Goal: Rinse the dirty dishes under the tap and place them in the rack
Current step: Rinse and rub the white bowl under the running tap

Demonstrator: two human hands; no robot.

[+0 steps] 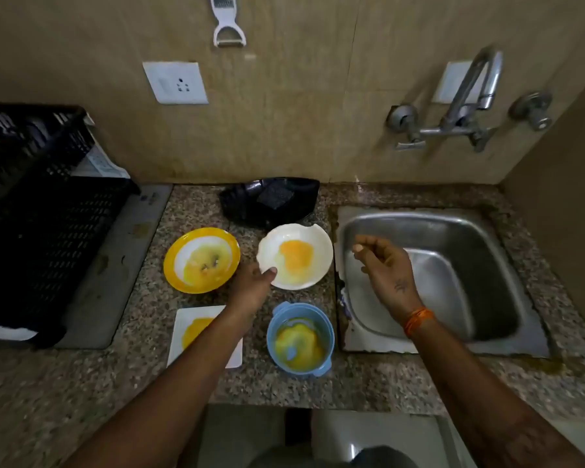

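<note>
Four dirty dishes sit on the surface: white bowl (296, 256), its 7 o'clock rim gripped by left hand (250, 288) fingers; yellow plate (201, 260) at 9, blue pot (299, 339) at 6, square plate (193, 327) at 7. Right hand (385, 265), fingers loosely curled, empty, hovers over the sink (453, 238) at 3. One rack (41, 211) far at 9.

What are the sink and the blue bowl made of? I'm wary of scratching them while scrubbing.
The sink looks like stainless steel: grey, brushed, with soft reflections. The blue bowl looks like matte plastic, going by its flat pastel colour, thin rim and moulded side tabs, though that is less certain.
</note>
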